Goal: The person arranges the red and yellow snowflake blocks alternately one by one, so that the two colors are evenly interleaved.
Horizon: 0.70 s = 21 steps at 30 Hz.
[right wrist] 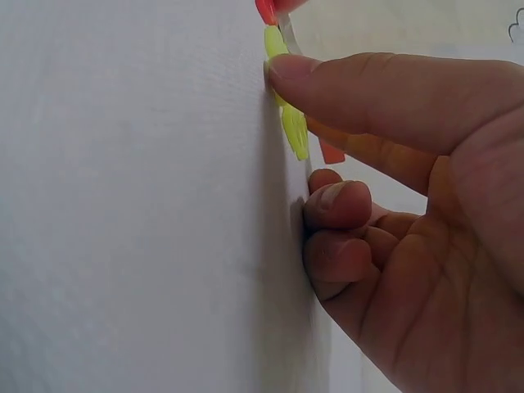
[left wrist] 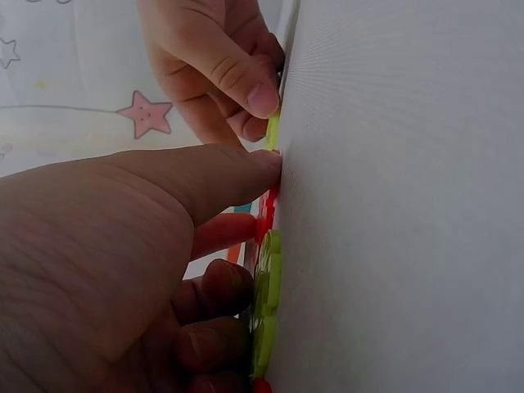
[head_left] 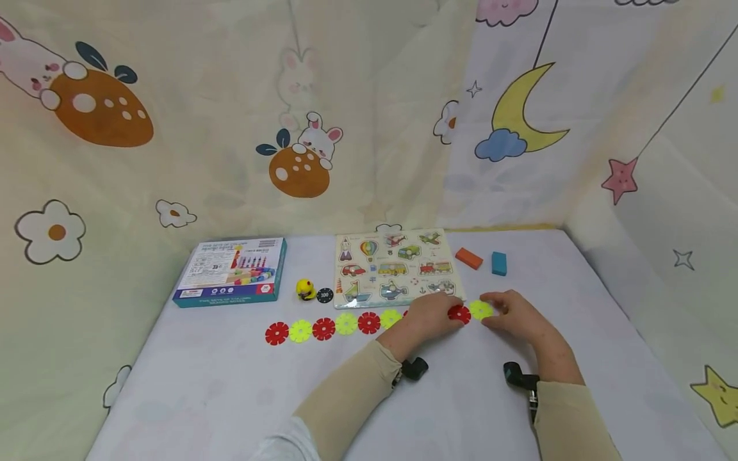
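Note:
A row of notched plastic discs, red and yellow-green by turns, runs across the white table from a red disc at the left. My left hand pinches a red disc between thumb and index finger, low over the row, and hides some discs beneath it. At the right end, my right hand pinches a yellow-green disc with thumb and index finger. These two discs sit edge to edge. In the right wrist view the yellow-green disc sticks out past the thumb, with the other fingers curled by the table.
Behind the row lies a puzzle board with vehicle pictures. Left of it are a small yellow toy, a black "100" chip and a flat box. An orange block and a blue block lie at back right.

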Each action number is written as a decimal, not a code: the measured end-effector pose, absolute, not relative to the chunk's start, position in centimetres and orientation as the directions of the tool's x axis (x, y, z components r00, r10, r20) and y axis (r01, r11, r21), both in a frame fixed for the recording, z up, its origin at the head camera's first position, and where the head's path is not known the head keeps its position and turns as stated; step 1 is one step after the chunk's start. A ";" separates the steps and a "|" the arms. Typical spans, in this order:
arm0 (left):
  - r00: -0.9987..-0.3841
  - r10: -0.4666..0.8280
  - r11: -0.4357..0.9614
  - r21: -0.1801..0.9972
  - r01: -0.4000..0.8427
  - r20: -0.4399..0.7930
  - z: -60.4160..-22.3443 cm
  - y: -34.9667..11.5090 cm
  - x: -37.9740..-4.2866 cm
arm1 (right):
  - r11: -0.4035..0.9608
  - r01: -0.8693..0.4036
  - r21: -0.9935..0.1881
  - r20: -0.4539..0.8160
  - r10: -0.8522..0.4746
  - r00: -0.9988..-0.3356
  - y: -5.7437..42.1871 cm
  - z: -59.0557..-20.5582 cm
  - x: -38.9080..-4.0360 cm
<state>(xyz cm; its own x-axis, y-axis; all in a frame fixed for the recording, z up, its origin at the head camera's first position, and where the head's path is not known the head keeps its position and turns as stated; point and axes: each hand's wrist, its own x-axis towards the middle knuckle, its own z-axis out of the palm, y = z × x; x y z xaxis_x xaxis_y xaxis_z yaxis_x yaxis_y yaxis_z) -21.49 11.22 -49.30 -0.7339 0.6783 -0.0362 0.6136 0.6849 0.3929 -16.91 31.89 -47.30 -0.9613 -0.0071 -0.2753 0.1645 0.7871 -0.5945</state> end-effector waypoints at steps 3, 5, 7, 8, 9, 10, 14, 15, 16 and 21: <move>-0.736 0.676 0.686 0.398 0.609 -0.039 -49.2 11.2 -21.4 | 0.789 0.168 -0.591 -0.279 -0.005 -0.960 31.9 -47.5 -16.9; -0.736 0.676 0.687 0.393 0.612 -0.038 -49.2 11.2 -21.3 | 0.789 0.174 -0.589 -0.281 0.002 -0.960 31.9 -47.6 -16.9; -0.734 0.678 0.691 0.377 0.617 -0.040 -49.2 11.2 -21.2 | 0.789 0.181 -0.587 -0.283 0.009 -0.959 31.8 -47.7 -16.9; -0.734 0.678 0.694 0.366 0.620 -0.043 -49.2 11.1 -21.2 | 0.788 0.183 -0.588 -0.285 0.011 -0.959 31.7 -47.8 -16.8; -0.732 0.679 0.696 0.355 0.624 -0.044 -49.3 11.1 -21.1 | 0.789 0.187 -0.586 -0.287 0.014 -0.958 31.6 -47.9 -16.8; -0.731 0.681 0.698 0.342 0.629 -0.046 -49.3 11.0 -21.1 | 0.790 0.190 -0.583 -0.290 0.016 -0.957 31.5 -47.9 -16.8; -0.730 0.682 0.708 0.289 0.645 -0.044 -49.4 10.8 -21.2 | 0.795 0.189 -0.577 -0.291 0.016 -0.956 30.9 -47.8 -17.0; -0.731 0.681 0.711 0.274 0.648 -0.038 -49.2 10.7 -21.2 | 0.798 0.185 -0.573 -0.291 0.012 -0.957 30.8 -47.7 -17.1; -0.734 0.679 0.714 0.263 0.648 -0.034 -49.1 10.7 -21.2 | 0.801 0.182 -0.570 -0.293 0.008 -0.956 30.7 -47.5 -17.2; -0.714 0.700 0.693 0.239 0.680 0.004 -47.9 11.1 -20.6 | 0.830 0.168 -0.532 -0.319 -0.013 -0.948 31.0 -46.1 -16.7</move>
